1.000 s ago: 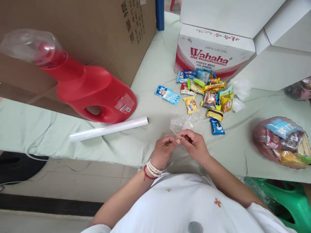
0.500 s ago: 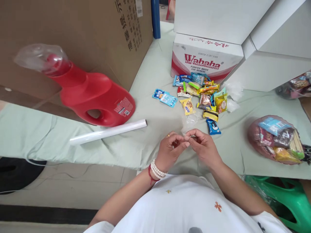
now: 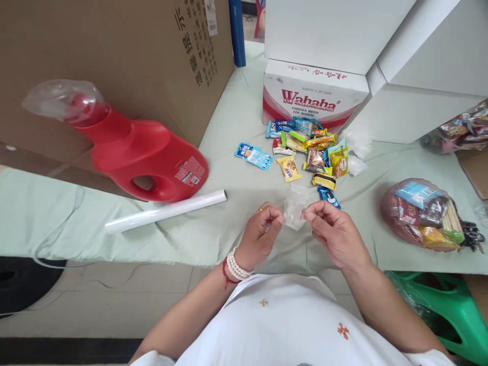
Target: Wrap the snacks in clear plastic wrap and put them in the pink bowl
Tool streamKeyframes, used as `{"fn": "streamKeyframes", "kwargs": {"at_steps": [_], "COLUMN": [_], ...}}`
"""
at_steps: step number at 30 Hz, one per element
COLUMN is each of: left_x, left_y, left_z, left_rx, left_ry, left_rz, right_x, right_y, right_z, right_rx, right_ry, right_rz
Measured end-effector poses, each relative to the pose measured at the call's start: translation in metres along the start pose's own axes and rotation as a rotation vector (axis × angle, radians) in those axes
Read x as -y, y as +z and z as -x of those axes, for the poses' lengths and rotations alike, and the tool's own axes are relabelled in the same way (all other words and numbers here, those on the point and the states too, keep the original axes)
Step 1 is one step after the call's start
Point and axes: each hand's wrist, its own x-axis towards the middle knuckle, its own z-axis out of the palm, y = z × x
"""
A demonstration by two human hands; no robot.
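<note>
A small clear plastic bag [image 3: 295, 208] is stretched between my two hands above the cloth-covered table. My left hand [image 3: 263, 231], with a pearl bracelet at the wrist, pinches the bag's left edge. On the other side my right hand [image 3: 331, 229] grips it between thumb and fingertips. Just beyond lies a pile of wrapped snacks [image 3: 314, 158]. Apart from the pile, to its left, is a flat blue packet [image 3: 253, 155]. A yellow cookie packet [image 3: 288, 169] and a dark blue packet [image 3: 328, 197] lie closest to the bag.
A white roll [image 3: 165, 211] lies in front of a red jug [image 3: 148, 160] at left, beside a big brown carton [image 3: 114, 51]. Behind the snacks stands a Wahaba-labelled box [image 3: 314, 99]. At right sit a filled snack bag [image 3: 423, 216] and, below, a green stool [image 3: 453, 315].
My hands have moved apart from being fingertip to fingertip, and the clear plastic bag is now spread out between them. The whole view has shifted slightly.
</note>
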Motion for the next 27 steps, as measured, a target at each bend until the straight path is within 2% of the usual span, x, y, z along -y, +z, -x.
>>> {"fn": "streamKeyframes", "kwargs": {"at_steps": [5, 8, 11, 13, 15, 19, 22, 23, 24, 26, 27], "left_x": [-0.007, -0.013, -0.02, -0.029, -0.044, -0.079, -0.077, -0.068, -0.055, -0.024, -0.009], "left_y": [-0.005, -0.013, -0.02, -0.025, -0.033, -0.055, -0.067, -0.068, -0.068, -0.065, -0.064], "left_z": [-0.003, -0.008, -0.014, -0.016, -0.014, -0.006, -0.014, -0.02, -0.027, -0.035, -0.035], "left_rx": [-0.158, -0.245, -0.258, -0.247, -0.233, -0.147, -0.123, -0.171, -0.281, -0.572, -0.666], "left_ry": [-0.192, -0.242, -0.296, -0.307, -0.278, -0.238, -0.254, -0.231, -0.166, 0.046, 0.156], "left_rz": [0.419, 0.63, 0.768, 0.776, 0.707, 0.45, 0.211, 0.117, -0.01, -0.348, -0.467], "right_x": [0.018, 0.017, 0.015, 0.019, 0.03, 0.057, 0.057, 0.051, 0.042, 0.019, 0.007], "right_y": [-0.008, -0.013, -0.017, -0.022, -0.031, -0.054, -0.06, -0.058, -0.055, -0.048, -0.045], "right_z": [0.012, 0.013, 0.008, 0.009, 0.016, 0.036, 0.024, 0.012, -0.003, -0.034, -0.048], "right_rx": [-0.058, -0.088, -0.121, -0.147, -0.136, -0.002, 0.01, -0.012, -0.037, -0.082, -0.094], "right_ry": [-0.021, 0.01, 0.034, 0.013, -0.008, 0.014, 0.001, -0.006, -0.011, -0.021, -0.023], "right_rz": [-0.072, -0.209, -0.341, -0.375, -0.344, -0.225, -0.183, -0.171, -0.159, -0.157, -0.164]}}
